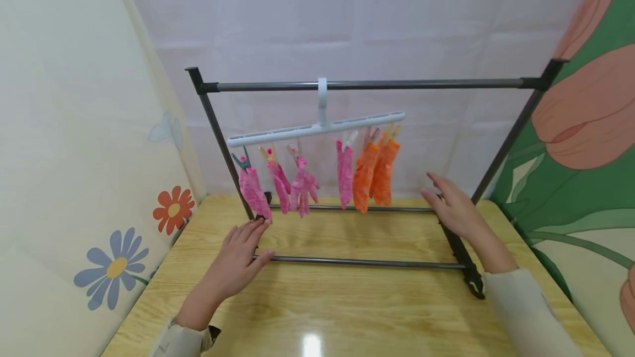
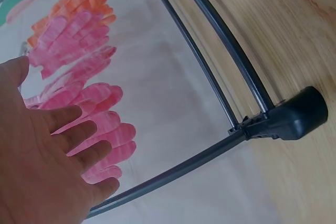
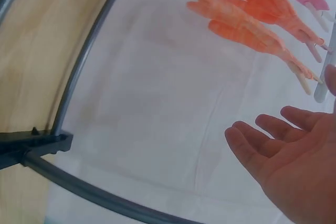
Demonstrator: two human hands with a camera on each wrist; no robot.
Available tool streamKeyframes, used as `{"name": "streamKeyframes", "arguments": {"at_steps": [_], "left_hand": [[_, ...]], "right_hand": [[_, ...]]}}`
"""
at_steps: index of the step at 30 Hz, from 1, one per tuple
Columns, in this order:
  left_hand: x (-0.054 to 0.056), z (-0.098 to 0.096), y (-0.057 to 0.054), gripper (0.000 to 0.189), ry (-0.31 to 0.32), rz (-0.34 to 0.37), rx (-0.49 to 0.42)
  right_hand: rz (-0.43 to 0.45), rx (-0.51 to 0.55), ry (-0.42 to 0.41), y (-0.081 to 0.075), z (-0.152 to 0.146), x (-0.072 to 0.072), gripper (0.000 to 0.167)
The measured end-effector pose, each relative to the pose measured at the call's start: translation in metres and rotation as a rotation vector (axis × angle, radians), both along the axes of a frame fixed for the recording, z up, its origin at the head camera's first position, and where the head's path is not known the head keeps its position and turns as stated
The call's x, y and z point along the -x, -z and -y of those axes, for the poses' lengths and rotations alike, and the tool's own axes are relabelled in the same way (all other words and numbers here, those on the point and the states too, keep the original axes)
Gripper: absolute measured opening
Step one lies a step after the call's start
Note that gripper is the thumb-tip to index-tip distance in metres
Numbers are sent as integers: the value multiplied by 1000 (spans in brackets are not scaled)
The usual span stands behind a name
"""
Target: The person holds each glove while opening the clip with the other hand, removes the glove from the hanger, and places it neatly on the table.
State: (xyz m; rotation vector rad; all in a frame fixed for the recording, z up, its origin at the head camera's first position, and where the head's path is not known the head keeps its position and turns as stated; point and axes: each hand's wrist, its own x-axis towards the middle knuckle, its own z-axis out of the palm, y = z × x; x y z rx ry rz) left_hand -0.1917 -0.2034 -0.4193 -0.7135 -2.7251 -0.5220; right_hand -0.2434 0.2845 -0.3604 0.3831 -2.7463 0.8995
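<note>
A white hanger [image 1: 278,134] hooks over the top bar of a dark garment rack [image 1: 421,84], its left end tilted lower. Clothespins [image 1: 243,161] hold several pink gloves [image 1: 253,191] and two orange gloves [image 1: 366,178] along it. My left hand [image 1: 235,260] is at the rack's left side, fingers extended; its fingertips overlap the bottom of the leftmost pink glove in the head view. The left wrist view shows the pink gloves [image 2: 105,135] behind its spread fingers. My right hand [image 1: 458,211], palm inward and holding nothing, is right of the orange gloves [image 3: 236,19], apart from them.
The rack stands on a wood-grain table [image 1: 347,313], with two low crossbars [image 1: 357,261] and a dark foot [image 1: 471,280] at the right. White cloth [image 1: 421,15] hangs behind. Flower-printed panels [image 1: 585,98] border both sides.
</note>
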Motion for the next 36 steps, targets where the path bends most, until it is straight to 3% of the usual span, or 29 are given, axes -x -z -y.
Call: {"name": "streamKeyframes", "arguments": {"at_steps": [15, 26, 36], "left_hand": [[5, -21, -6, 65, 57, 17, -2], [8, -37, -13, 66, 92, 20, 21], [11, -53, -17, 66, 156, -10, 16]], "right_hand": [[-48, 107, 37, -29, 16, 27, 69], [2, 160, 74, -51, 34, 43, 76], [52, 274, 173, -70, 47, 62, 78]]}}
